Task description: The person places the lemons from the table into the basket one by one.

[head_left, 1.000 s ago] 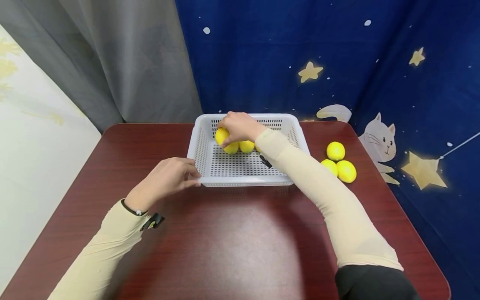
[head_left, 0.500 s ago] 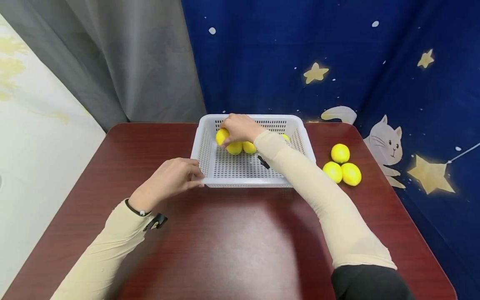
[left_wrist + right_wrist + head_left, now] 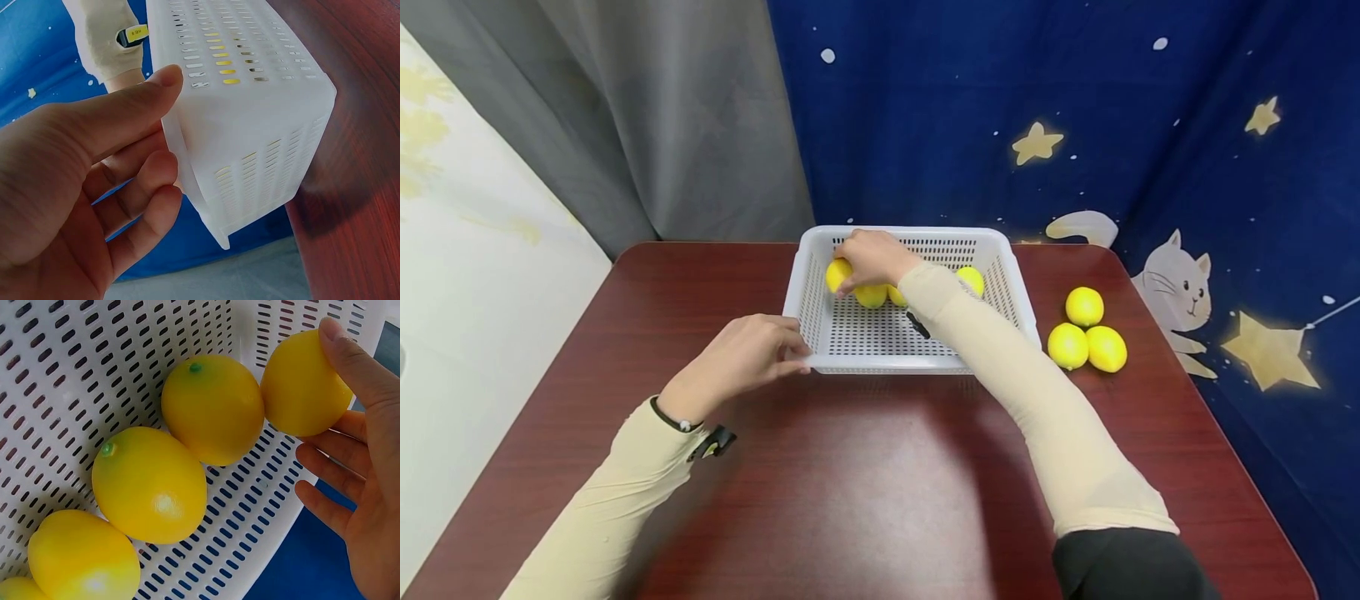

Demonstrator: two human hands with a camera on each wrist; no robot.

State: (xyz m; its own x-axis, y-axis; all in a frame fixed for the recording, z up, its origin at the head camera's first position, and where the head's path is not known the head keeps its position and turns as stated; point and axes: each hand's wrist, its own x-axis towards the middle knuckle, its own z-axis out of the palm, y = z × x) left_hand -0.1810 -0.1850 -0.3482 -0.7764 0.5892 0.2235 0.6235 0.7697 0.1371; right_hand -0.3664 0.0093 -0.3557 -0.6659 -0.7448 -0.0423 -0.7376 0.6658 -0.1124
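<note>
A white perforated plastic basket [image 3: 887,362] stands at the far side of the table. My left hand [image 3: 741,358] grips its near-left corner; in the left wrist view the thumb [image 3: 165,78] lies on the near side of the rim, with curled fingers behind it. Inside the basket's left end, my right hand [image 3: 876,257] holds a lemon [image 3: 305,384] between thumb and fingers. That lemon sits against a row of several others in the right wrist view, including a lemon [image 3: 212,409] beside it and another lemon [image 3: 150,484]. My right hand and forearm partly hide the row in the head view.
Three more lemons rest grouped on the table right of the basket: a back lemon [image 3: 1084,307], a left lemon [image 3: 1067,346] and a right lemon [image 3: 1107,349]. The dark red table [image 3: 850,483] ends at a blue curtain [image 3: 910,108] and a grey curtain [image 3: 700,125].
My right hand has shifted slightly left within the basket, with the lemon still held. The lemon at the basket's right end has come into view. My left hand keeps its place on the corner.
</note>
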